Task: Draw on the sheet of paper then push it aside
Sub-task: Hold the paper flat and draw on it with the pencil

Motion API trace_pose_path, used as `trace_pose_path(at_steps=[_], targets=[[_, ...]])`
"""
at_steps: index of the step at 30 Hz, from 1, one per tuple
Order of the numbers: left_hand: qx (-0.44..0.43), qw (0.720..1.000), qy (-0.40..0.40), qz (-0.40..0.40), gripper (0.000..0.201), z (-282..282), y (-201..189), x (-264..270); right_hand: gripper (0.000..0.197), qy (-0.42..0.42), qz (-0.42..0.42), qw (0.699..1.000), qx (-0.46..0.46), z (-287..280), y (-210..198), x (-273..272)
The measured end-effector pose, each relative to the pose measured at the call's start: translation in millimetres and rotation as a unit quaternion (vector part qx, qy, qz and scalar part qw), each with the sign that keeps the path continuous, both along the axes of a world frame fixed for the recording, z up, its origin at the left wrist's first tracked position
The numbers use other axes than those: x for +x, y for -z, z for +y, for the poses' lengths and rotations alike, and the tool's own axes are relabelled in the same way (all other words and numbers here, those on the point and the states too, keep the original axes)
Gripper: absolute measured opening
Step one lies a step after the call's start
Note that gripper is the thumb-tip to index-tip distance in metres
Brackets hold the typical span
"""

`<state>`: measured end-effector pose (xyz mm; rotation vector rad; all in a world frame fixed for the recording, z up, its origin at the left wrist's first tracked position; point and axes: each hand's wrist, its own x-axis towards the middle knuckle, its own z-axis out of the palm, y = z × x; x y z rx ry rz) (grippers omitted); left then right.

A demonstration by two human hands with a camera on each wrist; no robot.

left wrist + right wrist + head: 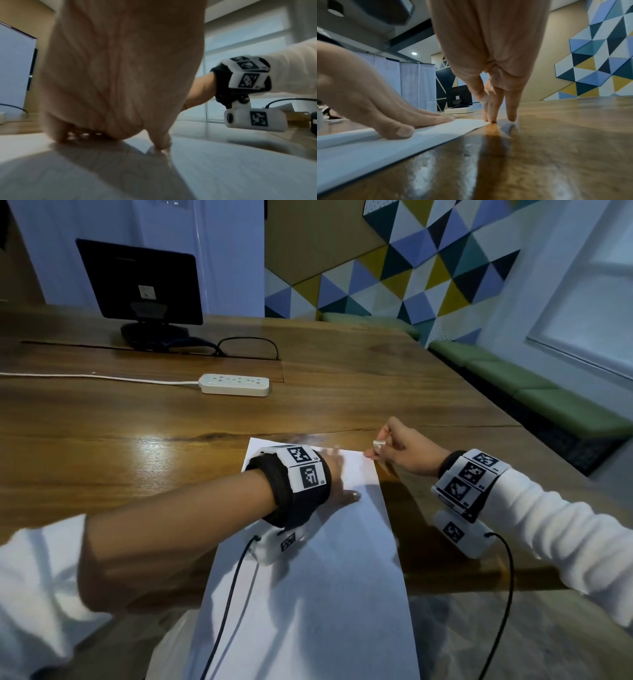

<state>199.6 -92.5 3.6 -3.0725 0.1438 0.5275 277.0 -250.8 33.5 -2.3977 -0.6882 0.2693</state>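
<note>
A white sheet of paper [325,577] lies on the wooden table [137,446], and its near end hangs over the table's front edge. My left hand [337,474] lies flat on the far part of the sheet, fingers spread and pressing down [376,108]. My right hand [400,451] is at the sheet's far right corner. Its straight fingertips [493,119] touch the table and the corner there, with the thumb pressed against the index finger. A small silvery thing [378,445] shows beside that thumb; I cannot tell whether it is a pen.
A white power strip [235,384] with its cord lies farther back on the table, and a black monitor [140,282] stands behind it. The table's right edge runs close beside my right wrist, with a green bench [548,392] beyond it.
</note>
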Motion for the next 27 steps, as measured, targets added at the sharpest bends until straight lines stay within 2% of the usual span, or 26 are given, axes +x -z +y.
trace_pose_path(at_steps=[2,3,7,10,14,16,17,18,20,22,23,25,27], targets=[[0.037,0.998,-0.058,0.007,0.087,6.1,-4.1,-4.2,0.011,-0.013,-0.004,1.0,-0.015,0.5,0.3,-2.2],[0.043,0.998,-0.054,0.0,0.088,5.7,-4.7,-5.1,0.011,-0.016,-0.008,1.0,-0.021,1.1,0.7,-2.2],[-0.015,0.997,0.063,0.031,0.075,-7.7,-2.6,-5.3,0.01,-0.02,-0.012,0.999,-0.04,3.8,-1.9,-1.2],[0.008,1.0,-0.005,0.026,0.075,-1.7,-13.0,-17.3,0.011,-0.018,0.005,1.0,-0.024,1.6,-2.1,-0.6],[0.126,0.985,-0.104,0.05,0.06,30.1,-42.9,-46.5,0.012,-0.028,0.01,0.999,-0.02,2.6,-1.1,-0.6],[0.094,0.987,-0.13,0.012,0.071,42.4,-38.1,-54.1,0.01,-0.03,0.011,0.999,-0.019,4.8,-0.4,1.4],[0.05,0.992,-0.117,-0.011,0.077,43.4,-32.0,-50.3,0.008,-0.03,0.01,0.999,-0.025,6.5,-1.3,2.2],[0.022,0.998,-0.062,-0.018,0.077,38.6,-26.4,-45.2,0.008,-0.032,0.005,0.999,-0.033,7.9,-2.4,2.4],[0.009,0.997,0.069,0.015,0.069,20.5,-19.5,-36.6,0.012,-0.034,-0.007,0.998,-0.05,8.9,-4.2,2.9],[-0.002,0.992,0.111,0.056,0.066,13.9,-14.1,-29.9,0.014,-0.03,-0.02,0.997,-0.062,7.8,-4.1,2.8],[0.004,0.993,0.094,0.064,0.066,21.5,-11.3,-26.4,0.013,-0.029,-0.023,0.997,-0.065,6.8,-3.5,2.9],[0.036,0.997,-0.015,0.067,0.072,48.9,-7.3,-28.6,0.012,-0.034,-0.019,0.997,-0.067,6.2,-2.9,2.2],[0.058,0.99,-0.123,0.036,0.078,82.0,-8.1,-35.6,0.011,-0.044,-0.016,0.996,-0.075,6.4,-4.6,3.9]])
